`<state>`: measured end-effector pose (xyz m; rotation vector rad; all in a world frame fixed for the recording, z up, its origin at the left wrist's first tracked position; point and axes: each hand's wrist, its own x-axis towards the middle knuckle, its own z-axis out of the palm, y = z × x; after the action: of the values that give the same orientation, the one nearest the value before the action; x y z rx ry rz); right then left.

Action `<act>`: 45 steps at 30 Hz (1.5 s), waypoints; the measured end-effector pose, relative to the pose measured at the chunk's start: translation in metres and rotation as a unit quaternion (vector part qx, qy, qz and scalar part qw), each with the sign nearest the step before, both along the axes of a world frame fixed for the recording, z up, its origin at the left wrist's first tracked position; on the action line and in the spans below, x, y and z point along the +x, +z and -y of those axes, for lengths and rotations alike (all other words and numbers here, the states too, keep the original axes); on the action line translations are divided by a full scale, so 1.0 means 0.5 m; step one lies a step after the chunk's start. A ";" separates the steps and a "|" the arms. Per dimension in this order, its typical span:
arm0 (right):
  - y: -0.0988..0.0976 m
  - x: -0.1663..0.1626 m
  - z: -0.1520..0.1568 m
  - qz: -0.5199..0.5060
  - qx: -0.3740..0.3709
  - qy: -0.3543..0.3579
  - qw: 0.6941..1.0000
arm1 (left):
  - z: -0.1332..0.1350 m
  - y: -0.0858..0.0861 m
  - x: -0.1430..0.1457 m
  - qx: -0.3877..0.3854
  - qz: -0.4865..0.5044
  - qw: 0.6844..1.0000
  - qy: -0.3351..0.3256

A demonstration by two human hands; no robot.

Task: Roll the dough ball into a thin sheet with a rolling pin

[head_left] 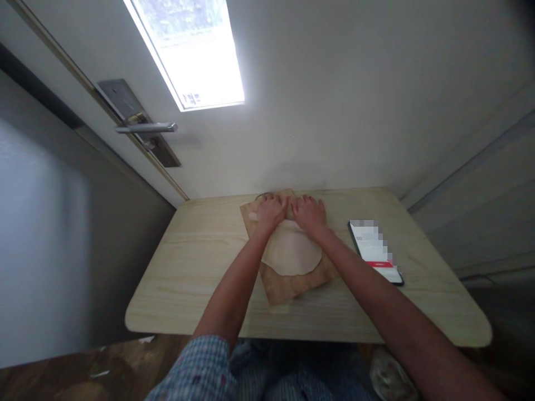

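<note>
A flat round sheet of pale dough [291, 255] lies on a brown wooden board [292, 284] in the middle of a light wooden table [200, 262]. Both my hands rest side by side at the far end of the dough, palms down over a rolling pin whose pale end [252, 216] pokes out to the left. My left hand [271, 210] has its fingers curled over the pin. My right hand [309, 214] lies over the pin too, fingers bent forward. Most of the pin is hidden beneath my hands.
A smartphone [375, 252] with a lit screen lies on the table right of the board. Beyond the table stands a white door with a metal lever handle [146, 128] and a bright window pane [192, 50]. Dark wooden floor shows at the lower left.
</note>
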<state>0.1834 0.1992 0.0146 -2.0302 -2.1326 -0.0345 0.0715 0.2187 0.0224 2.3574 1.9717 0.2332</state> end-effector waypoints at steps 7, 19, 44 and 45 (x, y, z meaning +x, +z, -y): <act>0.000 -0.015 0.070 -0.022 -0.024 0.030 0.999 | 0.062 -0.018 -0.025 0.029 -0.034 0.998 -0.034; -0.045 -0.053 0.260 -0.059 0.071 0.105 0.990 | 0.271 -0.059 -0.070 0.104 -0.053 0.993 0.029; -0.027 -0.046 0.199 -0.042 0.055 0.054 0.996 | 0.206 -0.044 -0.068 0.092 -0.035 0.994 -0.043; -0.032 -0.050 0.228 -0.045 0.070 0.057 0.995 | 0.236 -0.050 -0.076 0.101 -0.035 0.993 -0.045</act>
<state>0.1584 0.0851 -0.0014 -1.7970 -2.1233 -0.0719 0.0333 0.1008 -0.0026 2.6053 1.9505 0.3682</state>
